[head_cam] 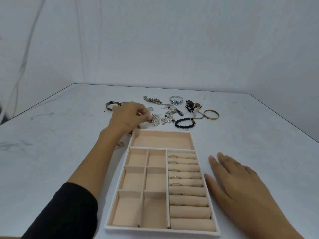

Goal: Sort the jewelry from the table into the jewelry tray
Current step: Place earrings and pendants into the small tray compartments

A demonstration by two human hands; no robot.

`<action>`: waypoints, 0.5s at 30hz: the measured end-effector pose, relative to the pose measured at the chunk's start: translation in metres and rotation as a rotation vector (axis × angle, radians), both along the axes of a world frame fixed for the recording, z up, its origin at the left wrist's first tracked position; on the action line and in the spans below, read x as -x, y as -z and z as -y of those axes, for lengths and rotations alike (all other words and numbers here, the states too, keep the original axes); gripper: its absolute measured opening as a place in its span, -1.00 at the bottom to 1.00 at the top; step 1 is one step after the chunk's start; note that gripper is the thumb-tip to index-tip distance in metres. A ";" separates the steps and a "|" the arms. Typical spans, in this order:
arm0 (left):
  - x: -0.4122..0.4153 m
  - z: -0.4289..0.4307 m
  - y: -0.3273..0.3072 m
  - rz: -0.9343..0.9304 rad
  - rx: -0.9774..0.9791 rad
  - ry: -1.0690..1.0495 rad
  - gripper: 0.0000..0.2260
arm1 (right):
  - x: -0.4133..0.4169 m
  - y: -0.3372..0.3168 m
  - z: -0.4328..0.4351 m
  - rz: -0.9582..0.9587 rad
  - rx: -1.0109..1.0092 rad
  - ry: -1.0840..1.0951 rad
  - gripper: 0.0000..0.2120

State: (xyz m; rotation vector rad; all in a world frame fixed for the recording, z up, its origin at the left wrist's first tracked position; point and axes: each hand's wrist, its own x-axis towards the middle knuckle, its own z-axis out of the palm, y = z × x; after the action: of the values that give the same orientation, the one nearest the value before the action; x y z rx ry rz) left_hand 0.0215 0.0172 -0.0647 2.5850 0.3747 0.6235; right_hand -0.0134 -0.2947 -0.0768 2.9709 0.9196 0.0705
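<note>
Tray [160, 232]: matt, velvety peach cloth lining. Rings [173, 156] in its rolls: polished metal. Chains [158, 119], 12 o'clock of the tray: bright silvery metal. Bangle [211, 118], 1 o'clock: glossy gold-toned metal. Bead bracelet [184, 127]: dark matt beads. Table [51, 135]: matt, scuffed. Sleeve [65, 213]: black cloth.

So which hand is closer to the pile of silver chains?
Left. The left hand pinches at the left edge of the pile of silver chains; the right hand lies flat beside the jewelry tray, far short of it.
</note>
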 end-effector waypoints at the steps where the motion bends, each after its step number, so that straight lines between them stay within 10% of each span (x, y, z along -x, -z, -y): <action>1: 0.001 -0.001 -0.003 0.042 0.044 -0.002 -0.84 | -0.002 -0.009 0.001 -0.065 0.010 -0.022 -0.23; 6: 0.009 -0.001 -0.013 0.226 0.137 -0.063 -0.83 | -0.038 -0.052 -0.015 -0.073 -0.116 -0.050 -0.72; 15: 0.018 -0.004 -0.023 0.284 0.165 -0.100 -0.75 | -0.108 -0.046 -0.133 0.048 -0.311 -0.235 -0.84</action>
State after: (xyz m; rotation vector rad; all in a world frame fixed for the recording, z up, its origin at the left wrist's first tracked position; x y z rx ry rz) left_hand 0.0036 0.0215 -0.0414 2.2915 0.4419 0.9394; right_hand 0.0945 -0.1614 -0.0307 3.0973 1.3615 0.3161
